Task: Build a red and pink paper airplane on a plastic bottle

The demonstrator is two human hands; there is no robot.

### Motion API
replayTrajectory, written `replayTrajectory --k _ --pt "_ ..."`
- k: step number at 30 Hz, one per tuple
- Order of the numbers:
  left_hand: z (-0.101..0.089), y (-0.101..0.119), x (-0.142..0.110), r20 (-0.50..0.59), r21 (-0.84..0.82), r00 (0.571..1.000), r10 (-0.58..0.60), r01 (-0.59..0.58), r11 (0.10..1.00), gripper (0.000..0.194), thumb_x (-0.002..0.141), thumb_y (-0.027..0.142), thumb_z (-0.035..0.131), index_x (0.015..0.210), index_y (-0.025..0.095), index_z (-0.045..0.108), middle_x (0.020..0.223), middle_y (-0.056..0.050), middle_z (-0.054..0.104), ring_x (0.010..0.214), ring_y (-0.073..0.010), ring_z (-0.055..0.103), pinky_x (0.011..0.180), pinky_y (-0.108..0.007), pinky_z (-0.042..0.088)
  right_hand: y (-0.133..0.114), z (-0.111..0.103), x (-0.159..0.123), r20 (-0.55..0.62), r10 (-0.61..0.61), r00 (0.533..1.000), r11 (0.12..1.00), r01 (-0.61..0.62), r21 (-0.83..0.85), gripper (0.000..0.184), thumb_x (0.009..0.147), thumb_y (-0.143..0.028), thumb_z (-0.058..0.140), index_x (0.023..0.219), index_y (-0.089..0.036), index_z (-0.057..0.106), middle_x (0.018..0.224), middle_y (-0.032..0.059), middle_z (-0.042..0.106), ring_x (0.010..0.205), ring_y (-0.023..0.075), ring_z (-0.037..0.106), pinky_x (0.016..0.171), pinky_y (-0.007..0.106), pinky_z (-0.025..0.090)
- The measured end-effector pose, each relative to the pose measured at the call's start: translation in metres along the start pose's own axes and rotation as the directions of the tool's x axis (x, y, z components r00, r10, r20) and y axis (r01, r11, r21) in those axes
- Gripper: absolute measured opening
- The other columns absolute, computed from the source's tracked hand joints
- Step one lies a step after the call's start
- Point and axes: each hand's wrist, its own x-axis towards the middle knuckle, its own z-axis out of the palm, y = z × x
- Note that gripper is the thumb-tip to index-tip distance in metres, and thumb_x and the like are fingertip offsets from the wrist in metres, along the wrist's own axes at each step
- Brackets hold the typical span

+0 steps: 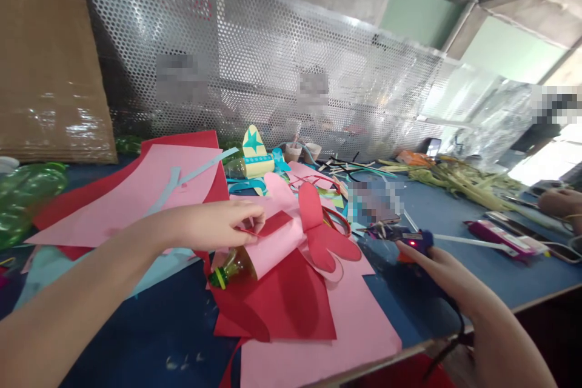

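Note:
My left hand [240,218] is closed in a pinch on what looks like a thin red paper strip [248,231], just above the bottle. A green plastic bottle [236,267] lies on its side, wrapped in pink paper [277,248], its capped neck toward the lower left. Red petal-shaped pieces [325,236] stand at its far end, with pink ones behind. Beneath lie a red sheet [291,309] and a pink sheet [364,327]. Away to the right, my right hand [441,267] grips a blue glue gun [421,241] with a lit red light, its nozzle pointing left.
Pink and red sheets [191,194] with light-blue strips lie at left, near a large green bottle [31,194]. Behind are a yellow, star-decorated bottle craft [254,157] and cups [293,151]. At right are a purple box [500,237], dry husks [468,185] and another person's hand [561,201].

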Motion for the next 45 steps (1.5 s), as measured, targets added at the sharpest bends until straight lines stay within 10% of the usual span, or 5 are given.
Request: replayTrajectory --k 16,27,35,40,45 --pt "-0.004 -0.014 0.006 -0.162 0.135 0.985 0.064 -0.043 0.990 0.007 0.082 0.029 0.044 0.083 0.022 0.046 0.091 -0.001 0.056 0.077 -0.0171 0.052 0.066 -0.027 0.039 -0.019 -0.019 0.025 0.196 0.158 0.968 0.804 -0.011 -0.594 0.050 0.070 -0.070 0.047 0.062 -0.023 0.062 0.064 0.0087 0.067 0.066 0.0276 0.063 0.059 0.035 0.041" --pt "0.001 -0.006 0.010 -0.528 0.012 0.778 0.341 -0.394 0.919 0.010 0.090 0.034 0.044 0.093 0.024 0.045 0.097 0.001 0.052 0.091 -0.0154 0.053 0.081 -0.030 0.044 -0.153 -0.021 0.018 0.222 -0.383 0.897 0.920 0.350 0.176 0.049 0.076 -0.066 0.052 0.077 -0.018 0.063 0.069 0.0061 0.066 0.059 0.0147 0.057 0.056 0.027 0.045" --pt "0.003 0.005 0.003 -0.656 0.205 0.586 0.476 -0.469 0.859 0.005 0.089 0.022 0.044 0.085 0.023 0.046 0.088 0.000 0.045 0.081 -0.0134 0.049 0.074 -0.027 0.045 -0.204 0.036 0.035 0.591 -0.366 0.719 0.852 0.003 0.524 0.035 0.086 -0.050 0.053 0.087 -0.019 0.069 0.077 0.0047 0.068 0.058 0.0101 0.056 0.052 0.022 0.047" --pt "0.002 0.004 -0.001 -0.648 0.258 0.618 0.446 -0.373 0.891 0.004 0.089 0.025 0.044 0.088 0.023 0.048 0.094 -0.001 0.049 0.083 -0.0142 0.052 0.074 -0.027 0.045 -0.208 0.047 0.047 0.666 -0.457 0.590 0.795 -0.067 0.603 0.014 0.072 -0.025 0.072 0.085 -0.021 0.069 0.077 -0.0005 0.067 0.061 0.0084 0.058 0.056 0.020 0.047" --pt "-0.004 -0.008 -0.001 -0.550 0.004 0.831 0.079 -0.092 0.996 0.047 0.073 0.055 0.061 0.102 0.024 0.042 0.109 -0.006 0.057 0.097 -0.0233 0.059 0.080 -0.036 0.046 -0.206 0.038 0.064 0.502 -0.492 0.711 0.755 0.061 0.653 0.012 0.067 -0.020 0.074 0.078 -0.019 0.069 0.076 0.0001 0.070 0.069 0.0106 0.063 0.068 0.022 0.051"
